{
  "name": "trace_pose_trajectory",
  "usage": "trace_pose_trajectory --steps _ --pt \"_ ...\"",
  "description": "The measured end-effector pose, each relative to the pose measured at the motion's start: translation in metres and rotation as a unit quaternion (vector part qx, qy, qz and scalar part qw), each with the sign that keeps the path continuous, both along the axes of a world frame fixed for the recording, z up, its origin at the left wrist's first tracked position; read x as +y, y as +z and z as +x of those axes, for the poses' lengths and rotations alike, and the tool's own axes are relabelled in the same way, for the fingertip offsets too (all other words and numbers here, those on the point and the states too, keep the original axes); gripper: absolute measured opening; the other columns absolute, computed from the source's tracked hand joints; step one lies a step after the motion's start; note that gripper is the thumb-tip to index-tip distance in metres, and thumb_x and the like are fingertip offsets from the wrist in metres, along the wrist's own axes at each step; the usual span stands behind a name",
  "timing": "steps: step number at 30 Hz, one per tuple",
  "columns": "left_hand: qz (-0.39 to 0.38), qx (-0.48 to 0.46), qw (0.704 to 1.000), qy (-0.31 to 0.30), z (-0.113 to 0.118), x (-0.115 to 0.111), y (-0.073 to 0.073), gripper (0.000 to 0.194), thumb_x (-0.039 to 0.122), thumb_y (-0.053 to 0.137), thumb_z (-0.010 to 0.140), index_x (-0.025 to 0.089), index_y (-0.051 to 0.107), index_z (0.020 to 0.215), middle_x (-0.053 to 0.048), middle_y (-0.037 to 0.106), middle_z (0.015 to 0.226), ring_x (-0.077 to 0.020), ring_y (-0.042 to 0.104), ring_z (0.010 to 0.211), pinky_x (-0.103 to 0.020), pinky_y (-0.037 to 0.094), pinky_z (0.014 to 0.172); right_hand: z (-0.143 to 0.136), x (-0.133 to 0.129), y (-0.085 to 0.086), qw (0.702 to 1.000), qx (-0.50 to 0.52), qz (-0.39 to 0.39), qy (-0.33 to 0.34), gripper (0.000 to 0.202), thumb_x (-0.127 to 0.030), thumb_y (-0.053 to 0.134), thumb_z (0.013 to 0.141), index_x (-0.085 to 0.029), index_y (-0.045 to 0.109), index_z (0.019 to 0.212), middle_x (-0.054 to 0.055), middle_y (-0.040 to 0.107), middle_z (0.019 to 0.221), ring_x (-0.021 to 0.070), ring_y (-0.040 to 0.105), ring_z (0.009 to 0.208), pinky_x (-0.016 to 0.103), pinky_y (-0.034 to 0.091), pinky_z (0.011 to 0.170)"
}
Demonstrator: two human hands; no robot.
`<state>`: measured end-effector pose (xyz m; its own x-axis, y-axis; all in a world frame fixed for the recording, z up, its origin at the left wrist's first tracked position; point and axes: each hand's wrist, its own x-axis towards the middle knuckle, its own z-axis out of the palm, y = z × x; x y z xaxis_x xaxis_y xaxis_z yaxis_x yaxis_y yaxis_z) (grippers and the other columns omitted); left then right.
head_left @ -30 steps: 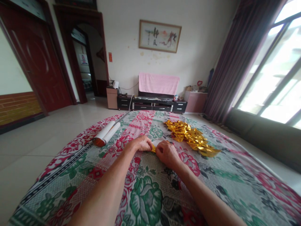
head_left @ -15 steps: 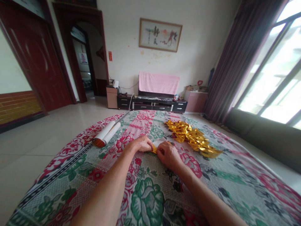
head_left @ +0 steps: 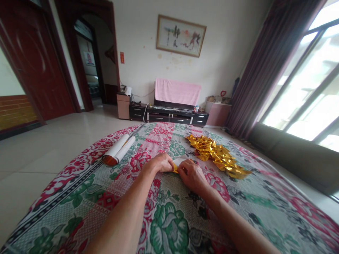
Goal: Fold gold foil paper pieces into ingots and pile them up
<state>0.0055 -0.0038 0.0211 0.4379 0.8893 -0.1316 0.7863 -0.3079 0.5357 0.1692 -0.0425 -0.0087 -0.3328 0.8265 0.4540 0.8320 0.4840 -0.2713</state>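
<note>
A small sheet of gold foil paper [head_left: 180,160] with a white back lies low over the patterned cloth, partly hidden by my fingers. My left hand [head_left: 163,163] pinches its left edge, where a folded strip of gold shows. Close beside it, my right hand [head_left: 192,173] has curled fingers pressed on the same paper from the right. Beyond my right hand sits a heap of folded gold foil pieces [head_left: 215,155]. To the left lies a loosely rolled sheet [head_left: 119,151], white outside and coppery gold inside.
The flowered cloth [head_left: 169,225] covers the round-edged surface under my hands. Past its far edge stand a low black cabinet [head_left: 169,118] and a pink towel [head_left: 177,91] draped over something. A purple curtain [head_left: 259,70] hangs by the window at right.
The view has tilted slightly. Both hands stay on the paper with almost the same grip, and slightly more of its white side shows between them. The heap and roll have not moved.
</note>
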Motion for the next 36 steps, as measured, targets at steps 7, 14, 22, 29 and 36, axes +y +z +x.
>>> trace_pose_trajectory --steps 7,14,22,29,36 --pt "0.009 0.019 1.0 -0.008 0.001 -0.003 0.005 0.033 0.017 0.05 0.058 0.017 0.072 0.083 0.0 0.064 0.064 -0.0099 0.049 0.056 -0.017 0.034 0.049 -0.001 0.002 0.007 0.999 -0.018 -0.027 -0.015 0.017 -0.017 0.047 0.076 -0.016 0.06 0.066 0.003 0.058 0.071 0.0116 0.053 0.067 0.02 0.033 0.061" --pt "0.013 -0.007 1.0 -0.008 -0.004 0.001 -0.003 0.031 0.026 0.046 0.061 0.016 0.072 0.074 0.003 0.05 0.051 -0.0071 0.038 0.046 -0.018 0.027 0.043 -0.001 0.004 0.003 1.0 -0.02 -0.011 -0.015 0.016 -0.015 0.047 0.075 -0.016 0.059 0.065 0.004 0.059 0.071 0.0116 0.053 0.067 0.02 0.033 0.06" --pt "0.013 -0.003 1.0 0.001 -0.001 0.006 -0.01 0.033 0.038 0.056 0.057 0.018 0.072 0.078 0.003 0.055 0.055 -0.008 0.044 0.051 -0.018 0.029 0.045 -0.002 0.005 0.002 1.0 -0.014 -0.011 -0.021 0.015 -0.015 0.048 0.074 -0.015 0.06 0.065 0.004 0.06 0.071 0.0121 0.053 0.067 0.02 0.034 0.06" --pt "0.024 0.034 0.999 0.026 0.004 -0.001 -0.001 0.029 0.034 0.058 0.055 0.022 0.072 0.078 0.002 0.062 0.06 -0.01 0.05 0.056 -0.018 0.032 0.048 0.004 0.003 0.001 0.999 0.044 -0.003 0.029 0.018 -0.012 0.047 0.073 -0.016 0.061 0.063 0.004 0.062 0.072 0.0126 0.056 0.072 0.02 0.039 0.066" --pt "0.016 0.027 0.999 0.026 0.003 0.001 -0.002 0.028 0.035 0.058 0.056 0.022 0.072 0.077 0.003 0.062 0.059 -0.0092 0.05 0.055 -0.017 0.032 0.047 0.008 -0.003 0.005 0.994 0.103 -0.033 0.002 0.014 -0.014 0.052 0.069 -0.017 0.066 0.066 0.009 0.058 0.109 0.0155 0.059 0.086 0.024 0.045 0.074"
